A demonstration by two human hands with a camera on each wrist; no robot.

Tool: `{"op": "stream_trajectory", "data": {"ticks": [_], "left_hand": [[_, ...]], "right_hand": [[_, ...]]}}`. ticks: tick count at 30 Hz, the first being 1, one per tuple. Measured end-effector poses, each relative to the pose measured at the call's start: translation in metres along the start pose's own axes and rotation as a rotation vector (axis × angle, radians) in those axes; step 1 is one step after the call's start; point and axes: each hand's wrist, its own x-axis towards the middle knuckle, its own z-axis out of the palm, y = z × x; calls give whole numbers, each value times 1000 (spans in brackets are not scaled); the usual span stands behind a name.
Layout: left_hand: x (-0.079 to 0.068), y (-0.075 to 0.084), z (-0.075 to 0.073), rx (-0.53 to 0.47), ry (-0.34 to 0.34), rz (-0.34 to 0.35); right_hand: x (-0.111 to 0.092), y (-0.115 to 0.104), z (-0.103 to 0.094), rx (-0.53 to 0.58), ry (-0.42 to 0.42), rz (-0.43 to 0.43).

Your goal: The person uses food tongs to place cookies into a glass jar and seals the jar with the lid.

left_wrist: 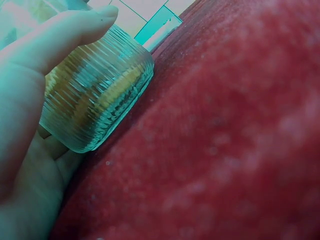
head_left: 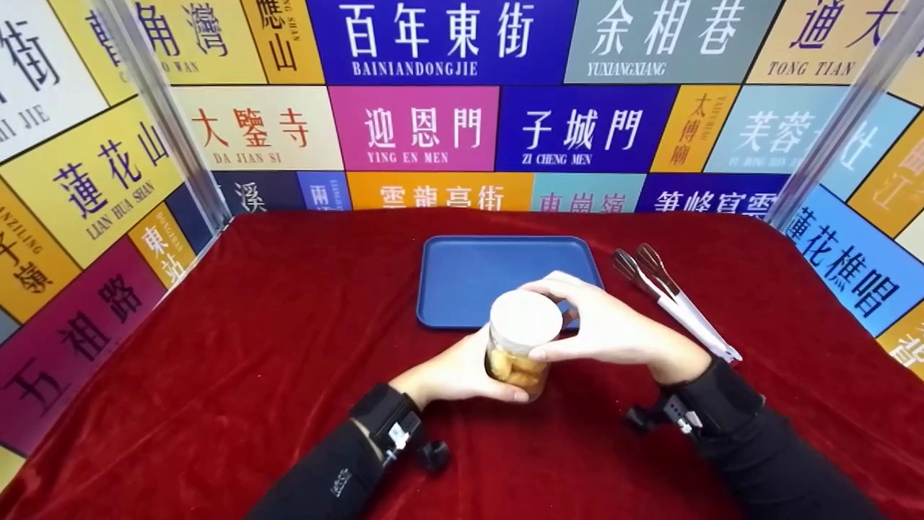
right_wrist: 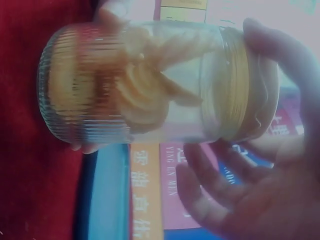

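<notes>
A ribbed glass jar (head_left: pixel 517 368) with a whitish lid (head_left: pixel 526 318) stands between my two hands in the head view. My left hand (head_left: pixel 455 370) grips the jar's lower body, thumb across the near side. My right hand (head_left: pixel 617 328) holds the lid from the right, with its thumb at the near edge and its fingers curled round the far side. Golden swirl-shaped cookies (right_wrist: pixel 142 95) show through the glass in the right wrist view, mostly in the lower part. In the left wrist view the base of the jar (left_wrist: pixel 100 100) is close over the red cloth.
Behind the jar lies a blue tray (head_left: pixel 498 271), partly covered by the right hand. White-handled tongs (head_left: pixel 693 321) with brown tips lie to the right of it. Red cloth (head_left: pixel 289 310) covers the table, and panels of printed signs (head_left: pixel 411 130) stand along the back and sides.
</notes>
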Motion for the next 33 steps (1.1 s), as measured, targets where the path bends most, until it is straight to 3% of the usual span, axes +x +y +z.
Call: {"op": "stream_trajectory", "data": {"ticks": [6, 14, 19, 24, 30, 33], "left_hand": [[0, 1, -1, 5, -2, 9], [-1, 1, 0, 2, -4, 2], [-2, 1, 0, 6, 3, -11], [-3, 1, 1, -5, 8, -28], [-3, 2, 1, 1, 10, -19], [-3, 2, 1, 12, 14, -21]], "right_hand": [[2, 8, -2, 120, -66, -23], [2, 6, 0, 91, -27, -37], [1, 4, 0, 17, -15, -19], [-1, -5, 4, -70, 48, 87], [-6, -23, 15, -315, 160, 233], [-7, -26, 17, -383, 171, 262]]}}
